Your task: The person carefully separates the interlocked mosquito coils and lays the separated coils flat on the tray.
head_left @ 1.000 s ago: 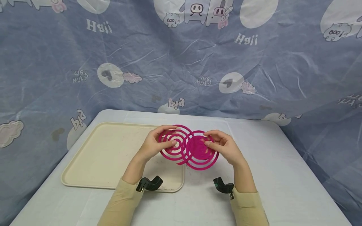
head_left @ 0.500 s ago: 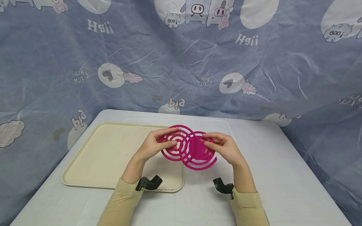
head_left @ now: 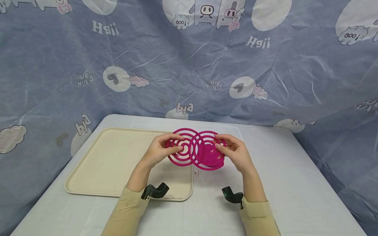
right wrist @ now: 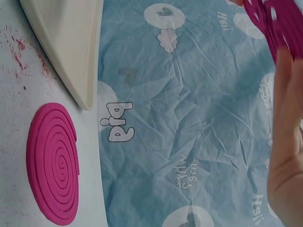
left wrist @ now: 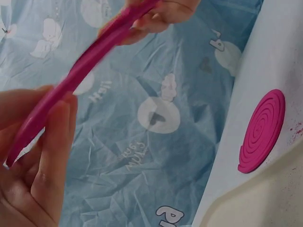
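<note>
The left hand (head_left: 157, 151) is pinching the left pink spiral coil (head_left: 180, 147) with its fingers curled around the rim and thumb near the centre. The right hand (head_left: 234, 152) is gripping the right pink spiral coil (head_left: 208, 151) the same way. Both coils are being held above the tabletop (head_left: 295, 183), interlocked and overlapping in the middle. A third pink coil (right wrist: 53, 163) is lying flat on the tabletop at its far edge, just beyond the cream tray (head_left: 109, 164). Compared with a second ago, the two held coils are sitting higher and tilting more upright, and the hands are raised slightly.
</note>
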`<state>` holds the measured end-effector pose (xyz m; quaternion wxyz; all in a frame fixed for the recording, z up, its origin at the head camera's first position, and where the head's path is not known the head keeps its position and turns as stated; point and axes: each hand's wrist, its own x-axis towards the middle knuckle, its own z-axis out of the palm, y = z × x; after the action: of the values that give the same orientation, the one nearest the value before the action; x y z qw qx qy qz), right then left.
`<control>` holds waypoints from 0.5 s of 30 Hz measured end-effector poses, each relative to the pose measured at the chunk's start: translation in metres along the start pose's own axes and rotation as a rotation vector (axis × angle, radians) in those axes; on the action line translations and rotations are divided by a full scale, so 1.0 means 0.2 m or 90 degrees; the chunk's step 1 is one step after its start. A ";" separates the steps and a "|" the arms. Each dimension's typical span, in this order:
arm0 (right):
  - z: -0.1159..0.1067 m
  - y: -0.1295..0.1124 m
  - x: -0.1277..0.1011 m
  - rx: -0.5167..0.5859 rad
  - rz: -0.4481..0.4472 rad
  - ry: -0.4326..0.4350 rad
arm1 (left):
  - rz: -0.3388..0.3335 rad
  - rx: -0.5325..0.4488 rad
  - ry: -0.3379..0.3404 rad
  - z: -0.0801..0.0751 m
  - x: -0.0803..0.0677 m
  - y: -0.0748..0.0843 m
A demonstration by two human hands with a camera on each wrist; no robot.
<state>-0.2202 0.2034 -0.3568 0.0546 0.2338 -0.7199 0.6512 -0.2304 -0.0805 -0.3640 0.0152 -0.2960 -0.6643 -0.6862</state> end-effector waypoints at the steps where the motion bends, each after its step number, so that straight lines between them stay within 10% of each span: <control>1: -0.01 0.00 0.00 -0.008 0.007 -0.043 | -0.010 0.008 -0.021 0.00 0.00 0.00; 7: -0.03 -0.01 -0.01 -0.052 0.034 -0.201 | -0.054 0.009 -0.112 0.01 -0.01 -0.01; 15: -0.02 -0.01 -0.01 -0.044 0.031 -0.064 | -0.028 0.022 -0.002 0.02 0.00 -0.01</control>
<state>-0.2186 0.2068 -0.3559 0.0108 0.2465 -0.7494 0.6145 -0.2302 -0.0773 -0.3654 0.0042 -0.2821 -0.6822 -0.6745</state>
